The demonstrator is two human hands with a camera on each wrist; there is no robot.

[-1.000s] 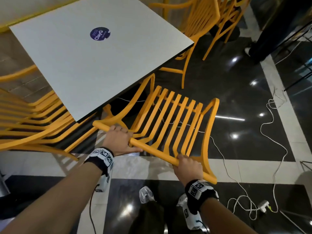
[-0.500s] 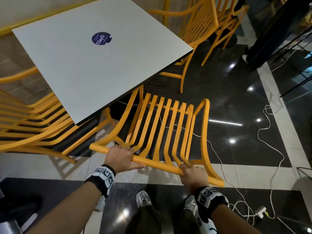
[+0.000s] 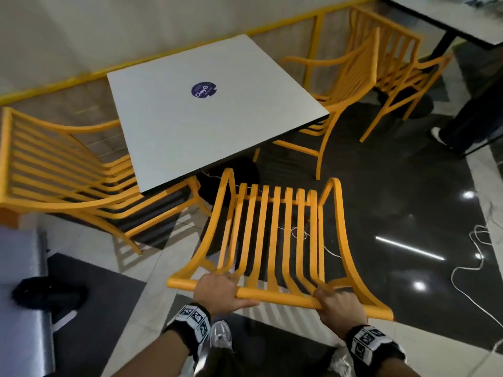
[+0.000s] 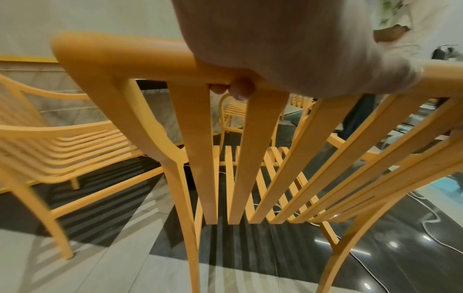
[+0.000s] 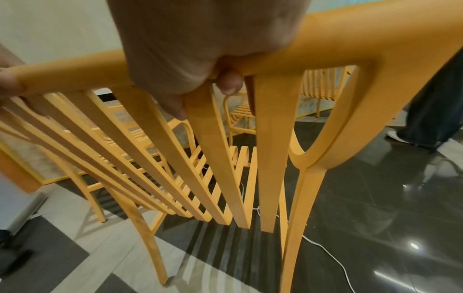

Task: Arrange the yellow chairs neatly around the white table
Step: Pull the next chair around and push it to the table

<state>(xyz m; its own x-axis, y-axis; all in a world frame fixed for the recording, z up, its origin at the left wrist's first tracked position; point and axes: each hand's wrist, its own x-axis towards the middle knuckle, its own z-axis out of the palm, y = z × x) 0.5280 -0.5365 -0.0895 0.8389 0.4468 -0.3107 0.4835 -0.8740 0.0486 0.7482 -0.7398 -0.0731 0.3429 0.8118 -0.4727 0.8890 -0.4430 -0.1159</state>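
Left hand [image 3: 217,288] and right hand [image 3: 339,303] knuckles-up, each grip wrapped round top rail of yellow chair [image 3: 275,235]; forearms reach forward. Chair at near corner of white surface [image 3: 206,104], seat facing it.

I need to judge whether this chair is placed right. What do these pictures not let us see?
- Held chair: front legs hidden under its seat, head view.
- White table: base hidden by its top.
- Left hand and right hand: fingertips behind the top rail; the wrist views show only a few.
- Left chair: blurred, cut by the frame edge.
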